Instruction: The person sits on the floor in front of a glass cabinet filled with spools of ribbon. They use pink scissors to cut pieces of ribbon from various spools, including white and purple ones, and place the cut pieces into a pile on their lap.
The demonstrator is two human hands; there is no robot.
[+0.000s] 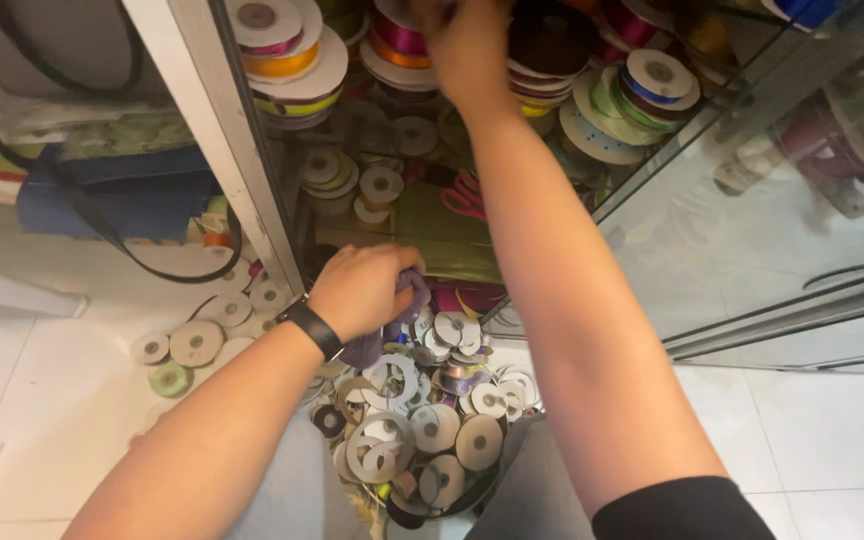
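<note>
Under left fingers: purple cloth (397,320) clenched by left hand (362,290), above spool pile (432,420).
Right hand (467,45): raised among shelf ribbon spools (652,85); finger state cannot be told.

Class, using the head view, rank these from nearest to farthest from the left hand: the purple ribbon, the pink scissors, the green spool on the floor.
From the left hand:
1. Purple ribbon, in its grip.
2. Pink scissors, above right, inside the cabinet.
3. Green spool, lower left on the floor.
</note>
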